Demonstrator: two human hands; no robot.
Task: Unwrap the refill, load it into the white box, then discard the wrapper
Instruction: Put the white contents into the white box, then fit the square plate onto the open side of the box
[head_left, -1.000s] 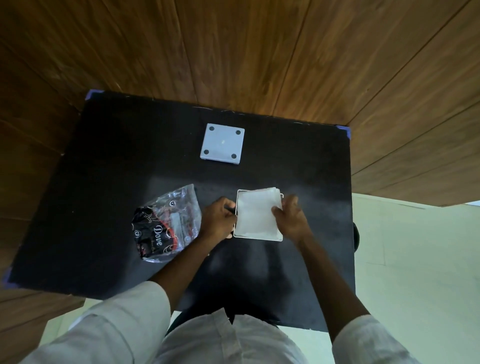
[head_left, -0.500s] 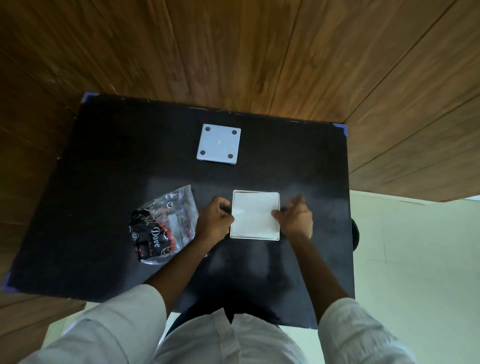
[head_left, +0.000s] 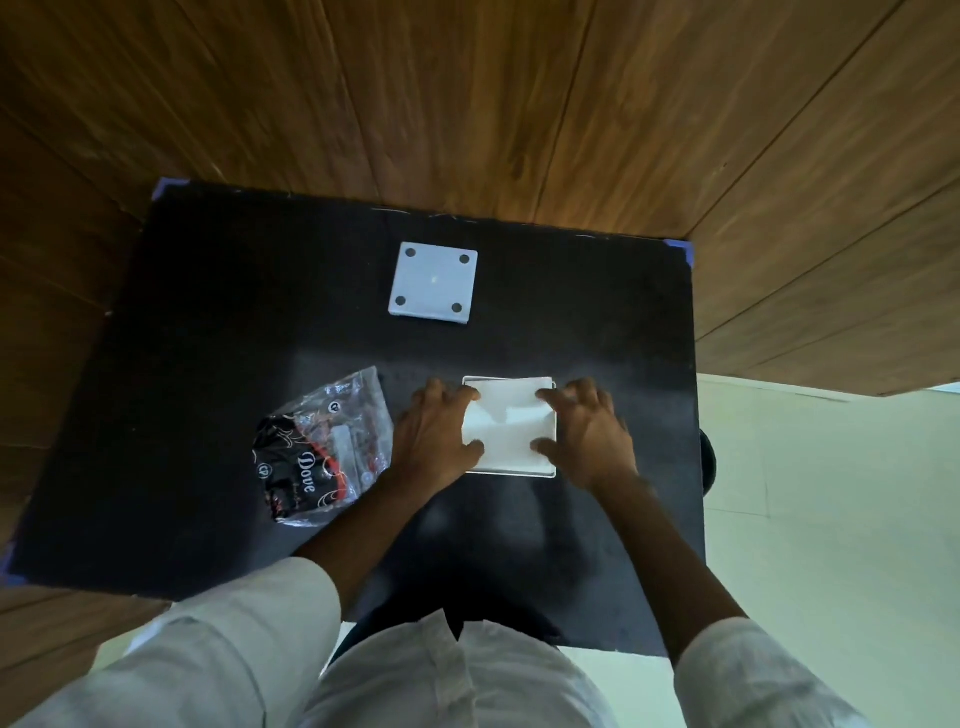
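Your black desk (head_left: 208, 364) stands against a wood-panelled wall (head_left: 467, 104). In the near middle of the desk sits the white box (head_left: 511, 470), and the white refill (head_left: 506, 421) lies flat inside it. Your left hand (head_left: 436, 441) and right hand (head_left: 589, 439) flank the box, fingers spread and loosely open, tips pressing on the refill's left and right edges; neither grips anything. Just left of your left hand lies the crumpled clear-and-black wrapper (head_left: 322, 447). Farther back rests a white square lid (head_left: 434, 283) with four dark dots.
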